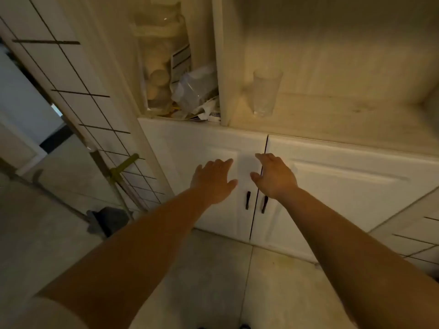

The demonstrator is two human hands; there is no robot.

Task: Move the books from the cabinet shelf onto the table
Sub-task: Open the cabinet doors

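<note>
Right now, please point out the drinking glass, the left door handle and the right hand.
drinking glass [266, 91]: head view, middle of its clear wall.
left door handle [247, 200]: head view, middle of the dark bar.
right hand [275, 178]: head view, back of the hand.

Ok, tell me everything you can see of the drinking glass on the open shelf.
The drinking glass is clear, tall and slightly tapered, wider at the rim, and looks empty. It stands upright on the pale wooden shelf, near the left divider but apart from it. Nothing else touches it; both hands are lower, at the cabinet doors.

The white cabinet shelf [332, 119] on the right lies bare-topped and open-fronted, above two closed doors.
</note>
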